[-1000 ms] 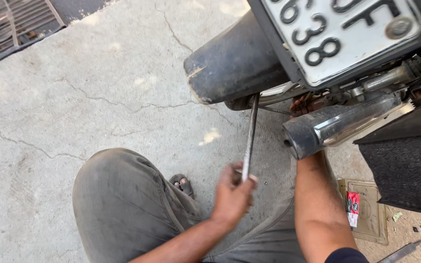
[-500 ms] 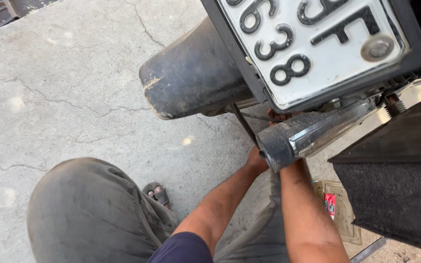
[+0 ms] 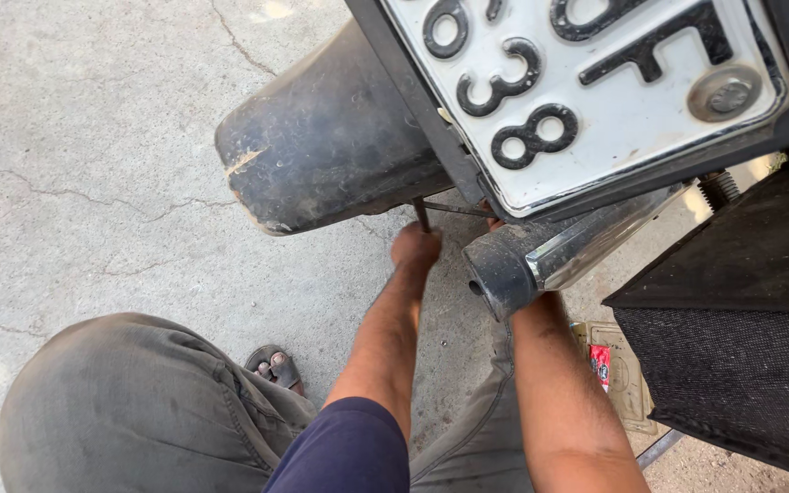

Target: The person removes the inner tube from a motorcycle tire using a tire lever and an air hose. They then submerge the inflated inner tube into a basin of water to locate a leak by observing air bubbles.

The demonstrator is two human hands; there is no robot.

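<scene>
Head view: left hand (image 3: 415, 246) grips metal rod (image 3: 422, 215); right hand probably behind exhaust (image 3: 541, 260).

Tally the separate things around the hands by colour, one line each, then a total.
Black: 3 - mudguard, exhaust pipe tip, textured side panel
White: 1 - number plate
Dark metal: 1 - rod gripped by the left hand
Red: 1 - small packet
Total: 6
The right hand is hidden behind the exhaust.

left hand (image 3: 415, 246) fisted, right hand hidden
</scene>
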